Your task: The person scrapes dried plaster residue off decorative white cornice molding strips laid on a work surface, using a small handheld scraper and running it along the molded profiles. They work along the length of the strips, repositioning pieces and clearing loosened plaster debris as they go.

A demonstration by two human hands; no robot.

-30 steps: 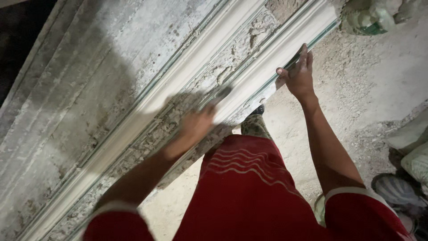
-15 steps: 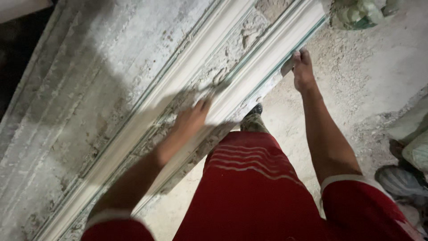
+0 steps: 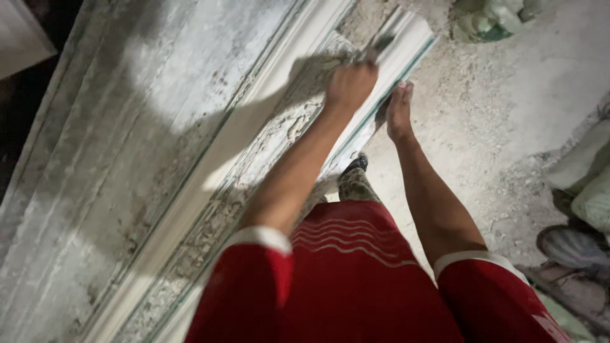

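I see left hand (image 3: 351,82) clenched on a brush (image 3: 381,43); right hand (image 3: 399,111) flat w/ open fingers on plaster moulding (image 3: 406,44). Moulding prob. stiff, brittle, heavy: support underneath.

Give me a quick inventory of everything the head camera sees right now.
Moulding strips: two, white, long, running diagonally across the grey, plaster-caked slab.
Slab: one, grey, fills the left side.
Tool: one, dark, blurred, at the far end of the outer strip.
Floor: pale, dusty, right side.
Sacks: pale, right edge, count unclear.
Bundle: one, greenish, top right.
Shoe: one, dark, by the slab's edge.
Left hand: closed on the tool.
Right hand: resting on the outer strip's edge.
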